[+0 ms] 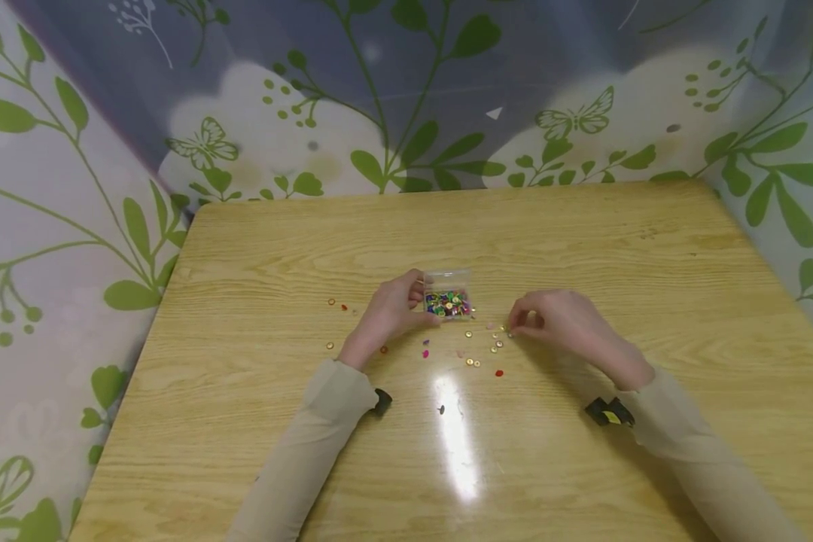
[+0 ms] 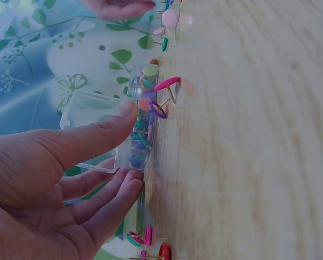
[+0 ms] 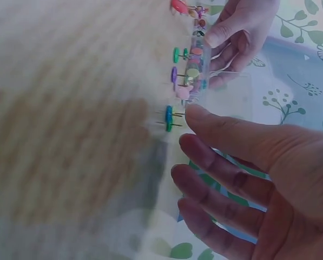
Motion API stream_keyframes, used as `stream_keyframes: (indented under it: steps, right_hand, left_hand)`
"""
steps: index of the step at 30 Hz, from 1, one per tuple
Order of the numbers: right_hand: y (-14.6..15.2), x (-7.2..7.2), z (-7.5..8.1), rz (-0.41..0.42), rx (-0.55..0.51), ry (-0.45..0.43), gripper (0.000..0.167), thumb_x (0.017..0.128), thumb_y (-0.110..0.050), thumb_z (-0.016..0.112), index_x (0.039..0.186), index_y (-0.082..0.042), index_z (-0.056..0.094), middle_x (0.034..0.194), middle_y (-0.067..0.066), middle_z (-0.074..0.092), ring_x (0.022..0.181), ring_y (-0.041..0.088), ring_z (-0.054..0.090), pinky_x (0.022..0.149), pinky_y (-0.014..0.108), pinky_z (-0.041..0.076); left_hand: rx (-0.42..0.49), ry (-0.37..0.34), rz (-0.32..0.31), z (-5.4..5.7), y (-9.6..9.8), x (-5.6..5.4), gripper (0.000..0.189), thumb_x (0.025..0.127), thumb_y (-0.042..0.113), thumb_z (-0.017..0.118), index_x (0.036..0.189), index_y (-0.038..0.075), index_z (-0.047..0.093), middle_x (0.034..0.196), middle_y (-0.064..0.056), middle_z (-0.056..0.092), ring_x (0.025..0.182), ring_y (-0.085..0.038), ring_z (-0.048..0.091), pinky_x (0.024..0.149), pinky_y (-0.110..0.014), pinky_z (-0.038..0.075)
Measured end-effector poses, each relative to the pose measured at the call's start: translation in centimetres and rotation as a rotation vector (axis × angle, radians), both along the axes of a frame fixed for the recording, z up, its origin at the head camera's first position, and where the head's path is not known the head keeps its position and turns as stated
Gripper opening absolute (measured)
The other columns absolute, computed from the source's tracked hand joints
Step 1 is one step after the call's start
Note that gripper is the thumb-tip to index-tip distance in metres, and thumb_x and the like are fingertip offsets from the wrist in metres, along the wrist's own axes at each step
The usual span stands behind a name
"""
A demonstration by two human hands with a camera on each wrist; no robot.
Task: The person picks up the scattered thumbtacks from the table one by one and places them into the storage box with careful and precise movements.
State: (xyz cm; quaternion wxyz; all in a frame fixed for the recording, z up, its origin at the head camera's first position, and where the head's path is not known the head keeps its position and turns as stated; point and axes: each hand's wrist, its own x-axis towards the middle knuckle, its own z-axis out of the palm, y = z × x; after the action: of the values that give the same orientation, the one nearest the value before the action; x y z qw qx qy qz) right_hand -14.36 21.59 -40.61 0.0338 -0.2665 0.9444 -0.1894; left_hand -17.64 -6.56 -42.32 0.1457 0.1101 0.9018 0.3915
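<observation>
My left hand holds a small clear plastic box by its left side, thumb on the front and fingers behind. Multicoloured thumbtacks fill its lower part, and its lid stands open at the back. To the box's right, my right hand reaches down to the table among loose thumbtacks. In the right wrist view its thumb and fingers are bent with a gap between them, and no tack shows there. The thumb is close to a blue thumbtack.
More tacks lie loose on the wooden table: a red thumbtack, a pink one, and a lone tack nearer the front. Several lie by the left forearm. A leaf-patterned wall covering rises behind the table.
</observation>
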Motion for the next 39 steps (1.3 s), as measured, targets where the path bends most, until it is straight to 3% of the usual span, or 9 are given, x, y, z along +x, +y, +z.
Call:
stream_keyframes:
  steps: [11,22,32,39]
  right_hand:
    - [0.3,0.5,-0.8,-0.014,0.012,-0.013,0.007,0.085,-0.018,0.082,0.088,-0.021,0.077,0.084,-0.008,0.075,0.07,0.006,0.065,0.056,0.027,0.052]
    - [0.4,0.4,-0.1,-0.058,0.002,0.042,0.011,0.088,-0.014,0.075,0.083,-0.017,0.065,0.071,0.001,0.073,0.063,0.014,0.069,0.049,0.03,0.05]
    - [-0.3,-0.2,-0.4,-0.023,-0.027,0.099,0.011,0.086,-0.011,0.08,0.096,-0.014,0.077,0.091,0.0,0.077,0.071,0.014,0.07,0.058,0.03,0.056]
    - [-2.4,-1.2,0.1,-0.006,-0.029,0.1,0.009,0.084,-0.015,0.083,0.092,-0.017,0.079,0.087,-0.002,0.077,0.068,0.012,0.067,0.056,0.029,0.052]
  left_hand:
    - [-0.005,0.001,0.003,0.2,0.1,0.0,0.061,0.081,0.021,0.087,0.134,0.01,0.059,0.124,-0.008,0.066,0.113,-0.023,0.062,0.099,-0.034,0.053]
    - [0.008,-0.003,0.005,0.3,0.1,0.2,0.06,0.08,0.019,0.088,0.132,0.009,0.059,0.124,-0.01,0.066,0.113,-0.024,0.063,0.099,-0.035,0.053]
    - [0.008,-0.004,0.003,0.1,0.0,0.1,0.06,0.08,0.02,0.088,0.132,0.01,0.059,0.124,-0.01,0.066,0.113,-0.024,0.062,0.099,-0.034,0.053]
    - [0.014,-0.003,0.004,0.0,0.0,0.1,0.061,0.08,0.02,0.088,0.133,0.009,0.059,0.125,-0.011,0.066,0.114,-0.025,0.062,0.1,-0.035,0.053]
